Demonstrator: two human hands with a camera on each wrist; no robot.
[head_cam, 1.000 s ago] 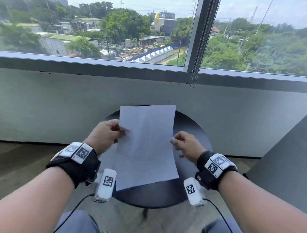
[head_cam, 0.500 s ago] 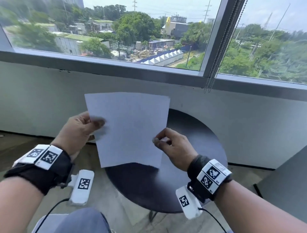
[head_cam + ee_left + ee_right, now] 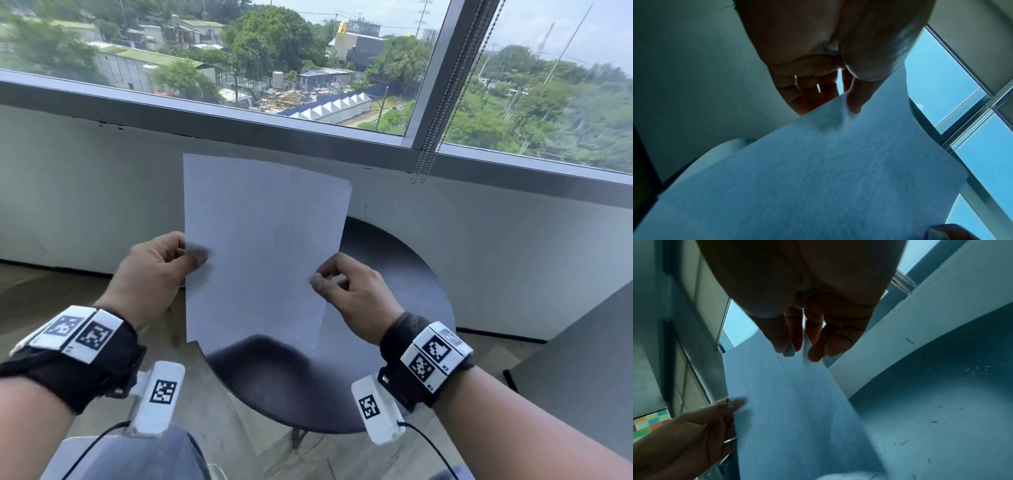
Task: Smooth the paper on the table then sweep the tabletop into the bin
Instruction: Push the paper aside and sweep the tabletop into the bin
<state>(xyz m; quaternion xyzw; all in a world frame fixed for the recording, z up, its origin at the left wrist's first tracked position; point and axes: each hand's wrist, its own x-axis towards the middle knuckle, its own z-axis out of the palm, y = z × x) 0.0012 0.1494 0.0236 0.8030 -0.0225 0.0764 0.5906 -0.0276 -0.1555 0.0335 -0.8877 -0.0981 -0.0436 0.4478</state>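
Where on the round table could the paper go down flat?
The round dark table shows nothing large on it. Bare top lies on its right half, between the right hand and the white wall, and along the near edge below the paper. Small specks dot it. It is crowded mid-air, where the left hand and right hand pinch the sheet.

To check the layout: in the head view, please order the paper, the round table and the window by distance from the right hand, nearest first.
1. paper: pinched at its right edge by the right hand.
2. round table: just below the hand.
3. window: farthest, above the wall.
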